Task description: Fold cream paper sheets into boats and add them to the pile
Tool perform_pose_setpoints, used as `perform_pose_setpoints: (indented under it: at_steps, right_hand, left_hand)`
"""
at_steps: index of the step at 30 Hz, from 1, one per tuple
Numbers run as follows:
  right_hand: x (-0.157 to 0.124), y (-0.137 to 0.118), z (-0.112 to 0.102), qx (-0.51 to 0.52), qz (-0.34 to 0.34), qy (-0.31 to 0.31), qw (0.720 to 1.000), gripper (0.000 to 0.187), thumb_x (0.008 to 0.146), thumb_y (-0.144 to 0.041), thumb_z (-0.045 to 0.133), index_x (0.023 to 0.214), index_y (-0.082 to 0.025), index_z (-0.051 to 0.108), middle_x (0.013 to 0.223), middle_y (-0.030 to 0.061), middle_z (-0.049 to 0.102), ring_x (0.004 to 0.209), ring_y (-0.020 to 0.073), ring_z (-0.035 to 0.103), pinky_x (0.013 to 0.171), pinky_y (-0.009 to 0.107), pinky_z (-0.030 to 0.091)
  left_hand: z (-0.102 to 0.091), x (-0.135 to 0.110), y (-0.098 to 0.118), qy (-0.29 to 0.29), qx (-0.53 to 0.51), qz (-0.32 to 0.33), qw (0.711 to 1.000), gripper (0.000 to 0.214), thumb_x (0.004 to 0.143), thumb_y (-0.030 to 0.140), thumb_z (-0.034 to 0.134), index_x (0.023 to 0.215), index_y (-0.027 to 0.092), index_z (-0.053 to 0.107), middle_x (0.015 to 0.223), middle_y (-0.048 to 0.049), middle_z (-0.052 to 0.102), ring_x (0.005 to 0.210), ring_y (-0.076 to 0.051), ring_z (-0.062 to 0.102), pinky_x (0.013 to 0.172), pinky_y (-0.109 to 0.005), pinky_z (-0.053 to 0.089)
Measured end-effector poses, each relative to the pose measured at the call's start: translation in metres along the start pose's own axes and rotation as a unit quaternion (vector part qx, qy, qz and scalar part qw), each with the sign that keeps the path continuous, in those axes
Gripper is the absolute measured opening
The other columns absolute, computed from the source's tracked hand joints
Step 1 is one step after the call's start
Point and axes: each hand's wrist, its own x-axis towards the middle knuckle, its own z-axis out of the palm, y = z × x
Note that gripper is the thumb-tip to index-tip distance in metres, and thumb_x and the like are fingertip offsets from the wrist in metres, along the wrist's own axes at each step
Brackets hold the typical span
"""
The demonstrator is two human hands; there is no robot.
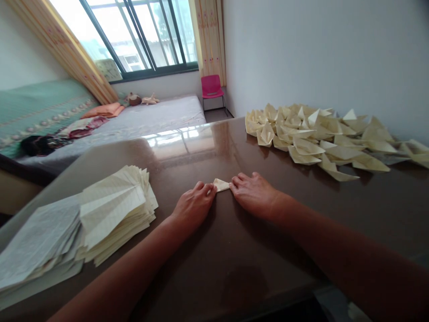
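when viewed from the head, to be taken first as one broad brown table [191, 281], spread over the lower frame and shining near its far edge. at the right of the frame, see a heap of cream folded-paper shapes [304, 145], pointed and boat-like, jumbled together. at the left, find a stack of creased cream sheets [114, 201]; just beside it, at the lower left, a stack of grey sheets [36, 241]. near the centre, note the right hand [253, 193], fingers drawn in and closed on the right corner of a small folded paper [221, 184]; opposite, the left hand [196, 203], fingertips pinched together on its left end. place this paper at mid-frame, between both. judge it very light, stiffer where layered, dry rather than slippery, easily creased or torn; best held at the thicker folded ends, pinching gently. no brand or label to make out; on the grey sheets, faint print-like marks, too blurred to read.
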Motion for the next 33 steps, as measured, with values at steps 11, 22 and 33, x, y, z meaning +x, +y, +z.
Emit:
perform_pose_setpoints:
  at_steps: [11,22,33]
  right_hand:
    - [0.008,-0.008,0.005,0.024,-0.009,0.023,0.999,0.027,0.088,-0.014,0.044,0.093,-0.016,0.07,0.108,0.0178,0.061,0.104,0.0288,0.051,0.074,0.04,0.043]
    - [0.025,0.021,0.017,0.141,0.009,0.165,0.976,0.029,0.089,-0.023,0.051,0.117,-0.02,0.06,0.115,0.0111,0.06,0.106,0.0224,0.054,0.084,0.032,0.046]
    - [0.041,0.022,0.038,0.207,-0.095,0.176,0.958,0.041,0.091,-0.034,0.052,0.124,-0.012,0.058,0.111,0.0151,0.064,0.106,0.0226,0.056,0.093,0.034,0.043]
  left_hand:
    - [-0.009,0.0,0.002,-0.001,0.0,-0.017,1.0,0.026,0.088,0.011,0.046,0.106,0.017,0.064,0.105,-0.0102,0.064,0.099,-0.025,0.054,0.068,-0.033,0.051]
    - [0.011,-0.006,-0.006,0.11,-0.109,-0.084,0.984,0.029,0.092,0.033,0.043,0.112,0.03,0.064,0.113,-0.0022,0.064,0.104,-0.022,0.055,0.07,-0.03,0.052]
    - [0.029,0.004,-0.016,0.226,-0.315,-0.072,0.919,0.029,0.092,0.024,0.045,0.115,0.022,0.062,0.112,-0.0048,0.063,0.089,-0.013,0.063,0.087,-0.029,0.051]
